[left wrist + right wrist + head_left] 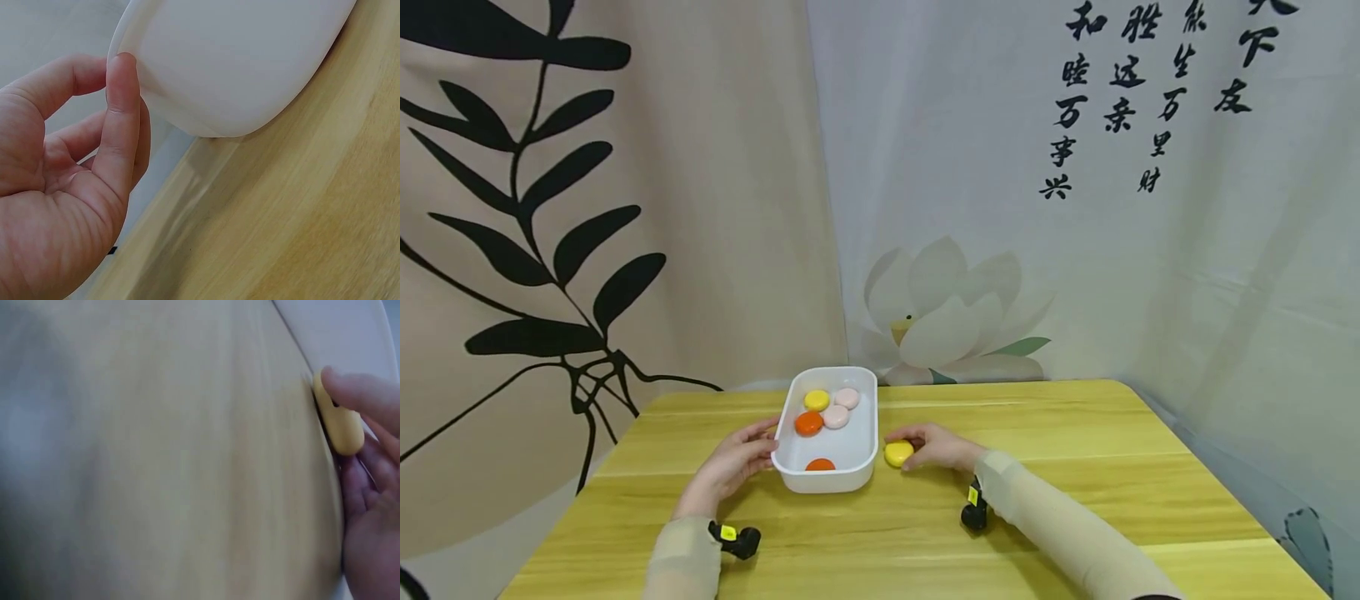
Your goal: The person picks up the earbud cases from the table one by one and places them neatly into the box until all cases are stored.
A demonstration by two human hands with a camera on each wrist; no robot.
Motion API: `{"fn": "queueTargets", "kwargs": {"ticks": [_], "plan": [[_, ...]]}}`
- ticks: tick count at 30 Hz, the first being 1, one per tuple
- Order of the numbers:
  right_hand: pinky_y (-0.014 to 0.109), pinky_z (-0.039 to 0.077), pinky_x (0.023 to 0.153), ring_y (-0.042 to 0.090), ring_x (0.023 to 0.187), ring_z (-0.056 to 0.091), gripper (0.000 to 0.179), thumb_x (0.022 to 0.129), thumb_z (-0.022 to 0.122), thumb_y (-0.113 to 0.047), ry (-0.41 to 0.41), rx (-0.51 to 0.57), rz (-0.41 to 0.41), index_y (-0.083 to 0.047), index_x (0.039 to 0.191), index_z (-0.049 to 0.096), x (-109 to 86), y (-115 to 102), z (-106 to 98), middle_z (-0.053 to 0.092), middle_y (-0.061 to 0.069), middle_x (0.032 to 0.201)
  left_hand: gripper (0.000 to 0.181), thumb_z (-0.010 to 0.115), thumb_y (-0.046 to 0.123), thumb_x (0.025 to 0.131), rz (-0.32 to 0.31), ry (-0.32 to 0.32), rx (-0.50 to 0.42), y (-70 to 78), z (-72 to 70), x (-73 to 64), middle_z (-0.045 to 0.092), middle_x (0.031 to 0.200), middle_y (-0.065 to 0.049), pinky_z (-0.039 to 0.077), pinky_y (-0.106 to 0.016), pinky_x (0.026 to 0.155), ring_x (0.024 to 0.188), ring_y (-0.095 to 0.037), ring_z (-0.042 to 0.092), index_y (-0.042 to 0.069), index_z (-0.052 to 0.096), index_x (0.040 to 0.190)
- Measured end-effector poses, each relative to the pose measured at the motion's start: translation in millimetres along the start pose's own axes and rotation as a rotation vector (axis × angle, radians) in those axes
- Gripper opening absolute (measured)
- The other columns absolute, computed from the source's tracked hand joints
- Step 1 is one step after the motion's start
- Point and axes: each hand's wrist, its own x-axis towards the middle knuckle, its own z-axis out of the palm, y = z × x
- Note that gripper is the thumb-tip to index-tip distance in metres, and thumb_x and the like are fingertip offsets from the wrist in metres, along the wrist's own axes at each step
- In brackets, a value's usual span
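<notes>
A white rectangular plastic box (867,450) with rounded corners stands on the table. Inside it lie a yellow disc (817,400), two pale pink discs (836,417) and two orange discs (808,423), one partly hidden by the near wall. My left hand (736,463) holds the box's left side, thumb and fingers pinching the rim in the left wrist view. To the right of the box, my right hand (936,447) grips another thick, rounded yellow disc (898,454) between thumb and fingers, low over the tabletop. A small dark spot shows on this disc in the right wrist view.
The wood-grain table (850,550) has a rounded far right corner. Behind it hangs a curtain (737,208) printed with dark leaves, a pale lotus and black characters. Each wrist wears a small black camera (974,510).
</notes>
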Motion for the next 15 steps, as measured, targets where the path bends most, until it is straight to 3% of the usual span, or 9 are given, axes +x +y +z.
{"fn": "queueTargets", "kwargs": {"ticks": [15], "plan": [[0.032,0.045,0.094,0.018,0.106,0.056,0.049,0.082,0.075,-0.006,0.048,-0.026,0.0,-0.005,0.129,0.062,3.1,-5.0,1.1,0.061,0.008,0.127,0.058,0.055,0.001,0.095,0.025,-0.023,-0.006,1.0,-4.3,-0.9,0.049,0.116,-0.024,0.054,-0.026,0.074,0.082,-0.019,0.058,-0.007,0.03,0.147]]}}
